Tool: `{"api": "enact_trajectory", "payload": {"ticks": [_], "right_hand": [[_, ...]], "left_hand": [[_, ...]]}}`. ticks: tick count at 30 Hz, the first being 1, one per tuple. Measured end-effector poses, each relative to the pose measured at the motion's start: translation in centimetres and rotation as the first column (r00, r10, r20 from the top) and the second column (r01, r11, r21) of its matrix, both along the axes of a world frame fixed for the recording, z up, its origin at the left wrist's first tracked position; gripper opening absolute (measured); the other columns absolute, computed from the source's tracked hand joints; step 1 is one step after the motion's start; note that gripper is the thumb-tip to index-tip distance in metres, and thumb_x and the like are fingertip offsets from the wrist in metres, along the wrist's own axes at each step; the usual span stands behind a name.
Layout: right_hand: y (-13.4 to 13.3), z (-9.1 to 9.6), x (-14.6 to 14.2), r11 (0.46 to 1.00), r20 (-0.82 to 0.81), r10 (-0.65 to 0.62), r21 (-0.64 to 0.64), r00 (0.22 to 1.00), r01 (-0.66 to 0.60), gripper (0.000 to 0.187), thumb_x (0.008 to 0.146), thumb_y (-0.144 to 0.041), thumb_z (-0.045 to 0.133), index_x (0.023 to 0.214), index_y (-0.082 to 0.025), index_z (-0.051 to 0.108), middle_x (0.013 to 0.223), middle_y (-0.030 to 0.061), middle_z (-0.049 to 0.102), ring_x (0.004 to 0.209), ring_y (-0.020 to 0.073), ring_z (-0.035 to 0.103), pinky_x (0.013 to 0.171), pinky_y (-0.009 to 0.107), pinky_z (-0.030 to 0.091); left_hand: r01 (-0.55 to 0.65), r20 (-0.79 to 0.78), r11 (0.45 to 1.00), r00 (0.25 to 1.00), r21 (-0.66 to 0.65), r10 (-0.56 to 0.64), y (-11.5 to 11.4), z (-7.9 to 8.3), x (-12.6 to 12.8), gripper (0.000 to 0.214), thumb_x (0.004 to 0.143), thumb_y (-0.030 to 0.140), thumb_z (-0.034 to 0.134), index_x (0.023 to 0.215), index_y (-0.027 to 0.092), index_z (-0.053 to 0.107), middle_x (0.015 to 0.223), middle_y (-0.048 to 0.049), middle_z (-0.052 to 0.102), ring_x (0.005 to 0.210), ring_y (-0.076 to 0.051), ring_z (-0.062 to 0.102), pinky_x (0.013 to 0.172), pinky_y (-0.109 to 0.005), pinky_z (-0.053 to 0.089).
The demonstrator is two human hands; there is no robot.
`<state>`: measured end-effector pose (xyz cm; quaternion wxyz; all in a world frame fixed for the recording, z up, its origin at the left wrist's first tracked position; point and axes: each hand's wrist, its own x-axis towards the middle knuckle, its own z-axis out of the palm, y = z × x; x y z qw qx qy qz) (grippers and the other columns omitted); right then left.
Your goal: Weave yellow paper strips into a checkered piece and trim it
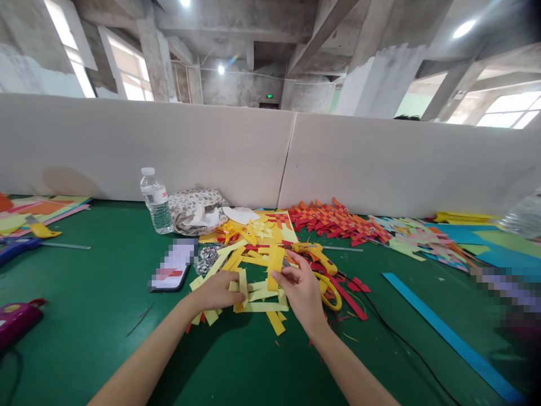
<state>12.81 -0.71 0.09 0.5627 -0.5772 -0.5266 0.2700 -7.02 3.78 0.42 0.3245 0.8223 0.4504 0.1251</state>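
Pinching yellow strip (274, 258), right grip (301, 288) at its right edge

Two bare hands (303, 287), slim bare forearms (158, 347), uncovered wrists (318, 331), slender tapering fingers (301, 261)

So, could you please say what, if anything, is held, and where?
Right hand: a yellow strip, at its right side. Left hand: cannot be told.

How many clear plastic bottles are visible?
2: one white-capped clear plastic bottle, upright left of centre; another clear bottle, cut off at right edge. Others may be hidden.
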Motion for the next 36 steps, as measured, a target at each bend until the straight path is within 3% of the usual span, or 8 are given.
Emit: {"api": "enact_trajectory", "payload": {"ticks": [9, 12, 17, 19, 21, 25, 32, 36], "right_hand": [[-0.4, 0.8, -0.1, 0.98, 0.164, -0.032, 0.201, 0.986, -0.001, 0.025, 0.076, -0.043, 0.056, 0.069, -0.019, 0.056, 0.093, 0.0091, 0.062, 0.093, 0.0237, 0.055, 0.083, 0.037, 0.043], [-0.7, 1.4, 0.0, 0.97, -0.078, 0.241, 0.055, 0.967, -0.237, 0.027, 0.074, -0.045, 0.057, 0.072, -0.019, 0.054, 0.071, 0.004, 0.061, 0.068, 0.0174, 0.059, 0.069, 0.032, 0.047], [-1.9, 2.4, 0.9, 0.558, -0.561, 0.63, -0.154, 0.537, -0.816, 0.033, 0.068, -0.05, 0.058, 0.075, -0.02, 0.046, 0.041, -0.0064, 0.051, 0.029, 0.0087, 0.042, 0.044, 0.024, 0.041], [-2.2, 2.7, 1.0, 0.417, -0.589, 0.66, -0.23, 0.467, -0.879, 0.032, 0.067, -0.046, 0.061, 0.073, -0.018, 0.048, 0.039, -0.0057, 0.051, 0.027, 0.0073, 0.041, 0.038, 0.019, 0.035], [-2.2, 2.8, 0.8, 0.372, -0.576, 0.648, -0.332, 0.498, -0.867, 0.029, 0.067, -0.041, 0.064, 0.076, -0.016, 0.052, 0.044, -0.0059, 0.052, 0.028, 0.0051, 0.039, 0.034, 0.016, 0.028], [-1.6, 2.0, -0.3, 0.477, -0.451, 0.606, -0.454, 0.655, -0.753, 0.025, 0.071, -0.038, 0.062, 0.079, -0.016, 0.054, 0.042, -0.0097, 0.047, 0.028, 0.002, 0.033, 0.034, 0.014, 0.025], [-1.2, -0.2, -1.7, 0.821, 0.025, 0.441, -0.414, 0.897, -0.392, 0.021, 0.077, -0.037, 0.054, 0.083, -0.017, 0.051, 0.045, -0.0043, 0.057, 0.034, 0.0066, 0.041, 0.038, 0.018, 0.033], [-1.0, -0.7, -2.0, 0.877, 0.104, 0.391, -0.343, 0.915, -0.336, 0.019, 0.076, -0.035, 0.054, 0.082, -0.017, 0.052, 0.059, -0.0001, 0.063, 0.042, 0.0091, 0.051, 0.04, 0.019, 0.039]], "left_hand": [[0.05, 0.121, 0.989, 0.992, -0.137, -0.034, 0.1, 0.2, -0.1, 0.014, 0.064, 0.027, 0.053, 0.075, 0.019, 0.056, 0.075, 0.0017, 0.062, 0.066, -0.015, 0.056, 0.057, -0.024, 0.04], [0.057, 0.11, 0.991, 0.993, -0.124, -0.043, 0.1, 0.3, -0.1, 0.012, 0.064, 0.027, 0.053, 0.074, 0.02, 0.056, 0.075, 0.0021, 0.062, 0.067, -0.015, 0.056, 0.059, -0.025, 0.041], [0.071, 0.102, 0.995, 0.993, -0.068, -0.064, 0.3, -0.1, -0.2, 0.012, 0.064, 0.026, 0.053, 0.074, 0.02, 0.057, 0.077, 0.0022, 0.06, 0.07, -0.015, 0.055, 0.061, -0.024, 0.041], [0.075, 0.104, 0.994, 0.992, -0.079, -0.067, 0.4, -0.3, -0.2, 0.012, 0.064, 0.025, 0.054, 0.074, 0.02, 0.056, 0.077, 0.0023, 0.06, 0.069, -0.014, 0.054, 0.061, -0.024, 0.041], [0.078, 0.113, 0.993, 0.991, -0.093, -0.067, 0.5, -0.4, -0.3, 0.012, 0.064, 0.025, 0.054, 0.074, 0.02, 0.056, 0.077, 0.0023, 0.06, 0.068, -0.014, 0.054, 0.061, -0.024, 0.041], [0.084, 0.133, 0.992, 0.989, -0.096, -0.071, 0.4, -0.3, -0.2, 0.01, 0.065, 0.026, 0.053, 0.072, 0.019, 0.054, 0.076, 0.0025, 0.059, 0.069, -0.014, 0.054, 0.063, -0.024, 0.042], [0.109, 0.171, 0.99, 0.981, -0.094, -0.092, 0.3, -0.2, -0.3, 0.011, 0.065, 0.026, 0.053, 0.072, 0.019, 0.055, 0.074, 0.0023, 0.058, 0.066, -0.013, 0.053, 0.061, -0.024, 0.041], [0.112, 0.163, 0.988, 0.982, -0.101, -0.095, 0.3, -0.2, -0.3, 0.011, 0.066, 0.026, 0.052, 0.074, 0.019, 0.055, 0.074, 0.0028, 0.06, 0.067, -0.014, 0.055, 0.062, -0.024, 0.041]]}}
